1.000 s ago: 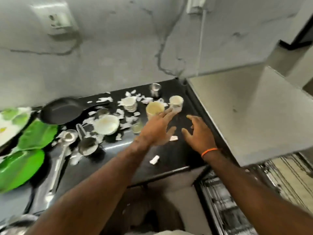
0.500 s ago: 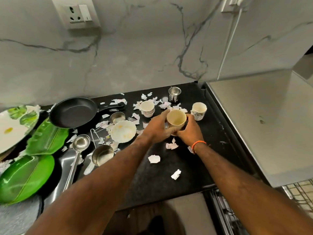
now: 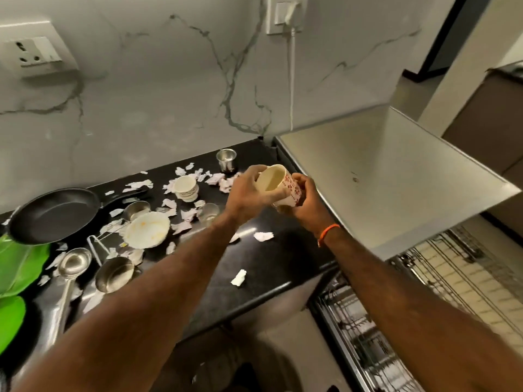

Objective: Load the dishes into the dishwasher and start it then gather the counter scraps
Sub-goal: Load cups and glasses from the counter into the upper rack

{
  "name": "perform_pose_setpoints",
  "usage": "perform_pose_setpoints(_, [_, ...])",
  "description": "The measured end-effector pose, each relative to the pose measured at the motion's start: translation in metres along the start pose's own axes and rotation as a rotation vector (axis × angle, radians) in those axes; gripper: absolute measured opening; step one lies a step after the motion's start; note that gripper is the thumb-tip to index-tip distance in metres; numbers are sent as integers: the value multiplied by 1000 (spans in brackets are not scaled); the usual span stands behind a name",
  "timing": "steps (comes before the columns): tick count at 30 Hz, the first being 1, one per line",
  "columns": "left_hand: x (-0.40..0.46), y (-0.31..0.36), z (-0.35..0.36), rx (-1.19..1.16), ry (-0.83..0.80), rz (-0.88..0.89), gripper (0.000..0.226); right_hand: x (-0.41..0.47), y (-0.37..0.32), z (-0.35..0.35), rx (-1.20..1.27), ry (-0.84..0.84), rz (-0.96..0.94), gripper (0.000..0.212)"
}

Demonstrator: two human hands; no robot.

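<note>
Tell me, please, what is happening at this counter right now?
A person holds a patterned paper cup in both hands, left hand and right hand, tilted above the black counter. Torn paper scraps, a frying pan, a white bowl and steel vessels lie on it. The dishwasher rack stands open, lower right.
</note>
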State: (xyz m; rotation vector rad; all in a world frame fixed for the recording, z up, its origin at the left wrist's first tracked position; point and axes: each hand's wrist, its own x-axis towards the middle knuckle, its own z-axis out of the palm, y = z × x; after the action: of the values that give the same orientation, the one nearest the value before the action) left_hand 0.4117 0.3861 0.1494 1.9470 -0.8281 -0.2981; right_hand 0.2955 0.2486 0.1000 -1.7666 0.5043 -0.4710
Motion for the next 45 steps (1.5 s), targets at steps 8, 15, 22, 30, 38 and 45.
perform_pose_setpoints(8, [-22, 70, 139, -643, -398, -241, 54, -96, 19, -169, 530, 131, 260, 73])
perform_pose_setpoints(15, [-75, 101, 288, -543, -675, -255, 54, -212, 76, -279, 462, 430, 377, 83])
perform_pose_setpoints(22, [-117, 65, 392, -102, -984, -133, 48, -271, 172, -292, -189, 529, 586, 80])
perform_pose_setpoints(30, [-118, 0, 473, -123, -1279, -548, 51, -267, 281, -247, -590, 243, 719, 95])
perform_pose_setpoints(38, [-104, -47, 514, -111, -1310, -669, 81, -254, 333, -245, -619, 133, 788, 98])
perform_pose_setpoints(45, [-104, -41, 513, -1, -1352, -602, 82, -260, 342, -242, -633, 18, 787, 104])
